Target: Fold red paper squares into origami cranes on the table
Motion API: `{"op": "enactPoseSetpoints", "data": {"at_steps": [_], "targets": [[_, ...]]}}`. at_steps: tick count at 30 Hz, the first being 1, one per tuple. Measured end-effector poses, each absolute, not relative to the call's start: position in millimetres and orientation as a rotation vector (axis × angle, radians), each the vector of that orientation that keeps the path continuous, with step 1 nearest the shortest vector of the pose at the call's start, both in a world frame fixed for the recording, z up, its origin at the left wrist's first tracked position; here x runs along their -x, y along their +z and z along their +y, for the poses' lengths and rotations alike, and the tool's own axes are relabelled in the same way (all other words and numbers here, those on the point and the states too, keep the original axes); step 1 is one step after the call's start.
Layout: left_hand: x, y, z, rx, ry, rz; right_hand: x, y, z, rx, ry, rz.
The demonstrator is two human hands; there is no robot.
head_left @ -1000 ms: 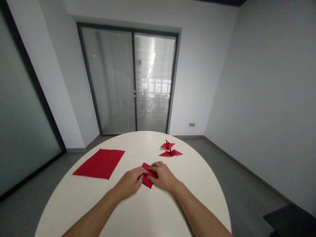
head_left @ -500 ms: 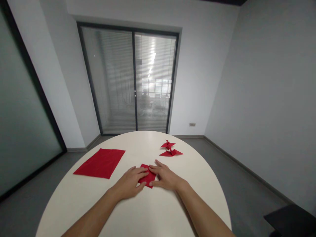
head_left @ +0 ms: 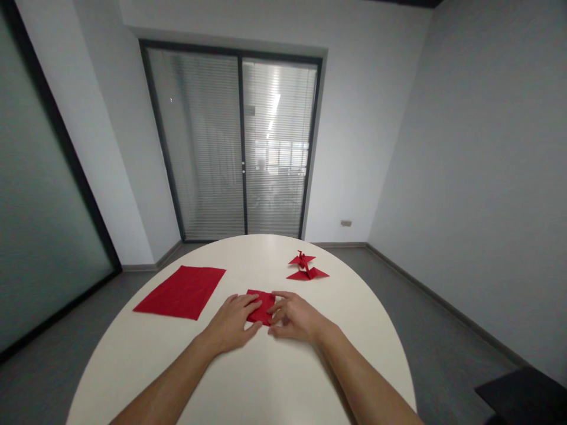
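Observation:
A small folded square of red paper (head_left: pixel 264 301) lies on the white table, between my two hands. My left hand (head_left: pixel 233 321) is open, its fingers resting flat over the square's left side and its thumb by the near edge. At the right edge, my right hand (head_left: pixel 292 317) touches the paper with bent fingers. Its thumb stays apart from them, near the lower right corner. The fingers hide parts of both side edges.
Two red origami cranes, a front one (head_left: pixel 309 274) and a rear one (head_left: pixel 302 260), stand at the far right of the round table (head_left: pixel 239 389). A large red paper sheet (head_left: pixel 183 293) lies left. A dark object (head_left: pixel 525 392) sits low at right.
The folded paper has turned and shifted slightly away and to the left. My right hand's fingers have bent and drawn to its right edge; my left hand stays on it.

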State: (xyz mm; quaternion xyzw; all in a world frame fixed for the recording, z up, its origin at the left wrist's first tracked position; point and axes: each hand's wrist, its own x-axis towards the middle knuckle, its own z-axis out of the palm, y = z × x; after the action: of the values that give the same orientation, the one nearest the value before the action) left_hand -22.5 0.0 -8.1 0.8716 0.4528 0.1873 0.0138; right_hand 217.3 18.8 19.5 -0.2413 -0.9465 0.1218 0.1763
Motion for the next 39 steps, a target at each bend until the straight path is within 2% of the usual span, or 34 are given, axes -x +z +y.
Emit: {"op": "enactPoseSetpoints", "data": {"at_steps": [6, 15, 26, 39], "targets": [[21, -6, -1, -2.730, 0.648, 1.379, -208, 23, 13, 0.838, 0.275, -2.589], [18, 3, -5, -2.738, 0.635, 1.373, -212, 21, 20, 0.837, 0.208, -2.643], [19, 5, -9, -2.766, 0.545, 1.097, -212, 3, 24, 0.937, 0.204, -2.537], [17, -12, 2, -2.710, 0.654, 1.501, -212, 14, 20, 0.769, 0.230, -2.615]]}}
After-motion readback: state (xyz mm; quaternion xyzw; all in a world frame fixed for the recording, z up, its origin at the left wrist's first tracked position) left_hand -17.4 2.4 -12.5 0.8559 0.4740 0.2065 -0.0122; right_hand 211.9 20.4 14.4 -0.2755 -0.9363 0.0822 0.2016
